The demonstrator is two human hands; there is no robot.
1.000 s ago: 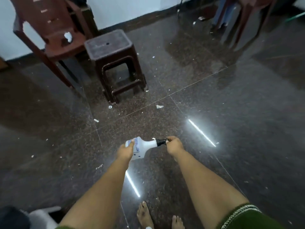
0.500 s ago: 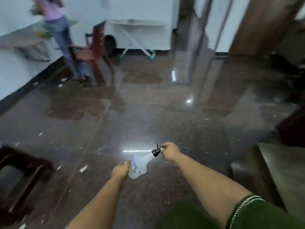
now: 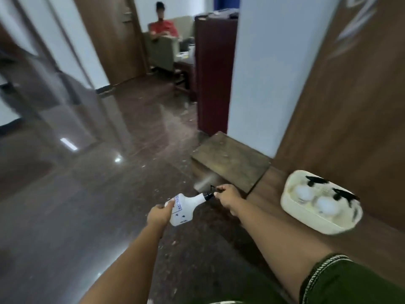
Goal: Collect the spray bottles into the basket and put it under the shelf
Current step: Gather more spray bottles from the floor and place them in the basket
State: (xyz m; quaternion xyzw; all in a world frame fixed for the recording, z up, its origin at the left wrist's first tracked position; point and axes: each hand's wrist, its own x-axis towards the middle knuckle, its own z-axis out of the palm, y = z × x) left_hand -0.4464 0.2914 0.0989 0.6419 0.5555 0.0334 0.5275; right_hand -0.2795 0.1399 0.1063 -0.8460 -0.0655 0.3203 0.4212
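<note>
A white spray bottle [image 3: 183, 208] with a black nozzle lies tilted in the air between my hands. My left hand [image 3: 158, 216] grips its base. My right hand [image 3: 228, 197] pinches the black spray head. To the right, a cream basket [image 3: 291, 210] sits on a low wooden ledge, and it holds two white spray bottles [image 3: 324, 205] with black triggers. The basket is about an arm's width to the right of the held bottle.
A small wooden step [image 3: 230, 161] stands just beyond my right hand, against a white pillar [image 3: 274, 73]. A brown wooden panel [image 3: 350, 106] rises behind the basket. A dark cabinet [image 3: 213, 73] stands further back. A person sits in an armchair [image 3: 163, 48] in the far room. Glossy dark floor spreads left.
The view has swung right, from the stool and chairs to the pillar, step and basket. Both hands have kept their hold on the bottle throughout.
</note>
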